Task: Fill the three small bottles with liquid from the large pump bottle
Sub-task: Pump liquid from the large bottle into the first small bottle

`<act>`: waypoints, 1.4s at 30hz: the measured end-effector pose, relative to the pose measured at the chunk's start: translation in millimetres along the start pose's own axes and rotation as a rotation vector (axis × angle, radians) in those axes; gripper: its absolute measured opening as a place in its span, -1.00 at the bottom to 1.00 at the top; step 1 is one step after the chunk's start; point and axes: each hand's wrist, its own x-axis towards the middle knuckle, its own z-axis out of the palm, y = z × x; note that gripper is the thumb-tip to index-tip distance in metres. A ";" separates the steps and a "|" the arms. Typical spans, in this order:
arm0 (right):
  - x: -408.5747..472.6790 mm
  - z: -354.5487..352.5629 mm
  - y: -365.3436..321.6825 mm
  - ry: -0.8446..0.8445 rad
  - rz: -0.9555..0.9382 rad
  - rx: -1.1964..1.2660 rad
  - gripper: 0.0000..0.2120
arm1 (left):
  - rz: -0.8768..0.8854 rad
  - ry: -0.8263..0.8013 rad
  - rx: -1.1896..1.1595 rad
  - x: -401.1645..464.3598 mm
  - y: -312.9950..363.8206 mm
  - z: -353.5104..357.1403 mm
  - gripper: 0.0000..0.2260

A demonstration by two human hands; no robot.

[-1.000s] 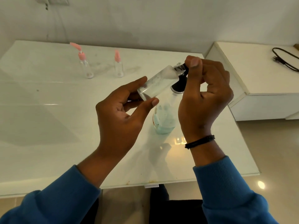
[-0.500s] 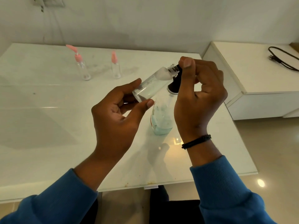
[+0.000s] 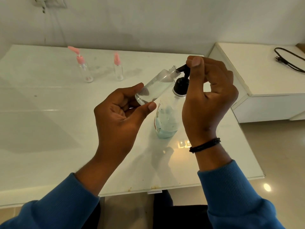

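My left hand [image 3: 122, 116] grips a small clear bottle [image 3: 156, 87], uncapped and tilted, its open neck touching the black nozzle of the large pump bottle [image 3: 166, 119]. That large bottle stands on the white table [image 3: 49, 146] with a little pale blue liquid at its bottom. My right hand [image 3: 208, 93] curls over the black pump head [image 3: 181, 85], thumb on top. Two more small clear bottles stand at the back: one with a pink pump cap [image 3: 85, 68], one with a pink spray cap [image 3: 118, 68].
A lower white cabinet [image 3: 264, 83] stands to the right of the table, with a black cable [image 3: 288, 60] lying on it. The wall is close behind the table. Tiled floor shows at the lower right.
Both hands stay on the small bottle and pump head, with only a slight shift in the view. The bottle neck remains at the nozzle.
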 end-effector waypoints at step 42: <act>-43.5 44.1 -74.6 -0.417 0.350 0.164 -0.62 | -0.216 0.009 -0.334 29.7 -4.2 -52.8 -0.55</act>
